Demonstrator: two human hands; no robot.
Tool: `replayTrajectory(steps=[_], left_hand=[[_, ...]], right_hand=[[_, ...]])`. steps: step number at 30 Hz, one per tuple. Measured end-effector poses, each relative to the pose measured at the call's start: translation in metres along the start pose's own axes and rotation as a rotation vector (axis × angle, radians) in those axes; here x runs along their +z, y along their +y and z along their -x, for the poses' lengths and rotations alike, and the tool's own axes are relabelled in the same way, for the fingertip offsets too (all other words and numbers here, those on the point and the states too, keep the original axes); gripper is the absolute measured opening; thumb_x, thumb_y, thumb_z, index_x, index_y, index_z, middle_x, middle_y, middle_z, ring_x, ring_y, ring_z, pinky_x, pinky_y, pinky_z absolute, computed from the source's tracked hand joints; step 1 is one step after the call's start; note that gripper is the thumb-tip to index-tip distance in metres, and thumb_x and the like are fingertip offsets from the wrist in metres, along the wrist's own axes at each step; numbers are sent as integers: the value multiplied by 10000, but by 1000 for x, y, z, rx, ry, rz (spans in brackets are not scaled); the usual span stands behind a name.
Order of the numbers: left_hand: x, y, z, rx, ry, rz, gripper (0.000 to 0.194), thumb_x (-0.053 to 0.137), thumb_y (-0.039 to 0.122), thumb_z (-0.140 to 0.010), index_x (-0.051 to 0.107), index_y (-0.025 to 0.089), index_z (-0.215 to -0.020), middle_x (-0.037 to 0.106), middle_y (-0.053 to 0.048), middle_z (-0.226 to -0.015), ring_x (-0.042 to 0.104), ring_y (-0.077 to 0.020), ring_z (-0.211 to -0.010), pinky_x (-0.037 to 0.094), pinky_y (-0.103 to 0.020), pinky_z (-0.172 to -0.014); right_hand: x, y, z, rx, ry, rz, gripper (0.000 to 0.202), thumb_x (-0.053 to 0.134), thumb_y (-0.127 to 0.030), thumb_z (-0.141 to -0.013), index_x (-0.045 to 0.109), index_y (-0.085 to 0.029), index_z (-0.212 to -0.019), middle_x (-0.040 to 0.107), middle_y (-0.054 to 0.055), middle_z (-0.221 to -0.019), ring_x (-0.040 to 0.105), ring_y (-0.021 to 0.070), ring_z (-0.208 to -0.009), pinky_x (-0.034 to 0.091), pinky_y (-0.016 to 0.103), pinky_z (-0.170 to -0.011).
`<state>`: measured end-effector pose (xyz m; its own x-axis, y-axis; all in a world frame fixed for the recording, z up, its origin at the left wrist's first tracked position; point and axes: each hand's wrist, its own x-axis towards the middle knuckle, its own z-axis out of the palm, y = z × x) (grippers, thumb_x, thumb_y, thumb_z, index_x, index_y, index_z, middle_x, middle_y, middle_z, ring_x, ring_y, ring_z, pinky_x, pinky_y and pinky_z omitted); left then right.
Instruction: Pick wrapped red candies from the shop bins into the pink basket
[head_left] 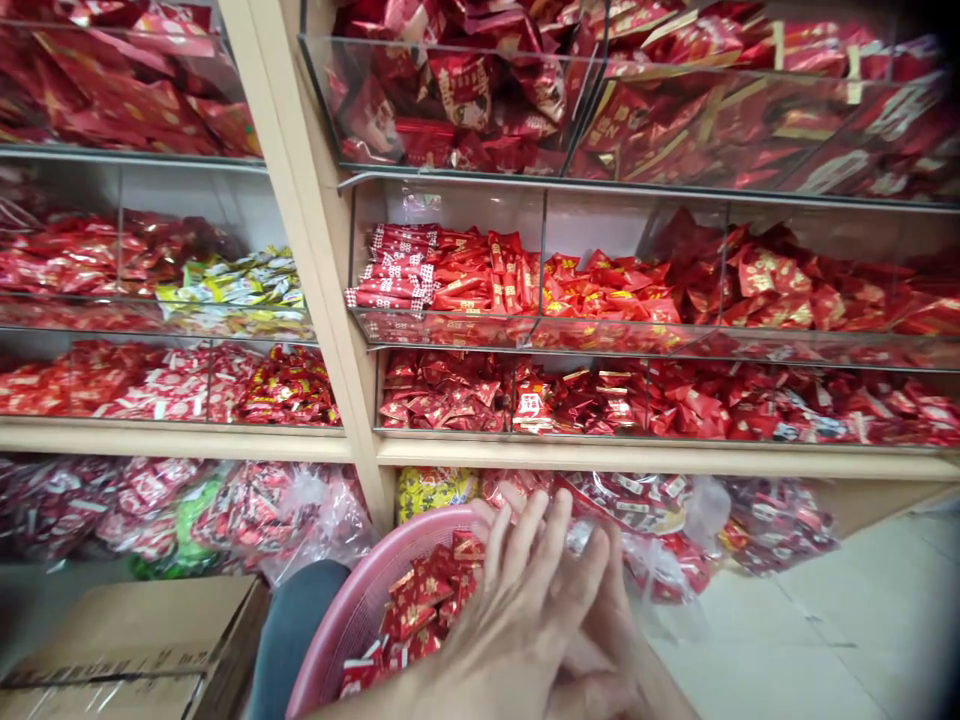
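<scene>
My left hand (510,615) reaches over the right side of a pink plastic basket (341,600), its fingers stretched out and slightly apart, holding nothing I can see. Pressed against or just behind it is my right hand (626,645). Most of the right hand's fingers are hidden by the left, so its grip does not show. Inside the basket lie red-wrapped candies (420,600) with gold print. Both hands cover part of the basket's rim and contents.
Ahead stand wooden shelves (525,455) with clear bins of red candy packets (600,285). Plastic bags of candy (660,560) lie beneath. An open cardboard box (127,630) sits at lower left, beside a knee in dark trousers (296,630). Pale floor tiles (862,610) show at right.
</scene>
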<state>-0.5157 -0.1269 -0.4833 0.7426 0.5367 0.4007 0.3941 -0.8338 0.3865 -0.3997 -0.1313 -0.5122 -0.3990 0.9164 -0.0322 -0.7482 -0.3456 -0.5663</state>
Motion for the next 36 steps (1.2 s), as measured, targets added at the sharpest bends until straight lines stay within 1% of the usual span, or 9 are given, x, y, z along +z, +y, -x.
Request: replayTrajectory(steps=[5,8,10,12,15,20,28,33,36], left_hand=[[-10,-19,20,-32,-54,-9,833,529,480,-799,10,306,-1428,25,-92,-1502,56,-398,-1352,211,-687,-1007],[-31,-51,37,-243,102,-62,520,467,381,-863,326,316,-1359,148,-56,-1506,80,-342,-1371,187,-667,-1027],[-44,-79,48,-337,218,-69,224,437,303,-887,636,307,-989,404,-7,-1408,195,-294,-1354,178,-641,-1042],[-54,-109,56,-420,310,-27,224,488,312,-860,627,234,-702,600,-30,-1205,336,-282,-1285,273,-582,-1024],[-58,-145,63,-499,344,132,386,473,364,-857,514,211,-505,695,-33,-880,581,-240,-1011,447,-425,-897],[-43,-174,61,-591,234,464,259,517,410,-811,614,200,-694,680,-53,-912,614,-226,-943,464,-344,-858],[-35,-181,81,-621,378,506,321,542,395,-799,477,181,-567,537,24,-613,513,-128,-609,421,-223,-605],[-45,-191,122,-776,408,505,258,582,428,-768,638,182,-824,673,-46,-910,605,-213,-905,463,-280,-815],[-45,-199,149,-867,482,546,434,596,459,-751,576,198,-1098,628,-81,-1152,536,-253,-1118,396,-366,-986]], right_hand=[[2,-24,-5,-29,17,-30,751,368,-746,-730,418,-273,-1310,424,81,-1368,357,241,-1267,232,465,-1042],[-6,-38,-9,-113,72,68,728,416,-713,-738,403,-272,-1317,396,85,-1390,338,222,-1281,224,438,-1055],[-15,-43,-13,-167,134,156,654,440,-664,-769,404,-297,-1309,389,69,-1396,325,208,-1289,221,437,-1056],[-22,-45,-18,-199,180,247,567,445,-603,-811,420,-307,-1295,381,56,-1402,328,205,-1286,231,440,-1050],[-26,-45,-28,-190,200,401,500,459,-535,-842,479,-257,-1257,414,79,-1372,389,229,-1236,281,445,-1022],[-18,-46,-49,-207,211,685,399,485,-460,-858,557,-231,-1176,464,94,-1320,499,236,-1113,372,436,-959],[-21,-42,-54,-177,257,768,373,497,-451,-852,548,-272,-1175,472,74,-1316,552,212,-1038,429,402,-911],[-27,-44,-46,-164,294,756,380,511,-460,-841,549,-282,-1174,461,66,-1332,554,216,-1044,425,408,-920],[-28,-45,-44,-168,295,751,381,517,-457,-838,549,-282,-1175,457,67,-1334,560,211,-1031,430,407,-916]])
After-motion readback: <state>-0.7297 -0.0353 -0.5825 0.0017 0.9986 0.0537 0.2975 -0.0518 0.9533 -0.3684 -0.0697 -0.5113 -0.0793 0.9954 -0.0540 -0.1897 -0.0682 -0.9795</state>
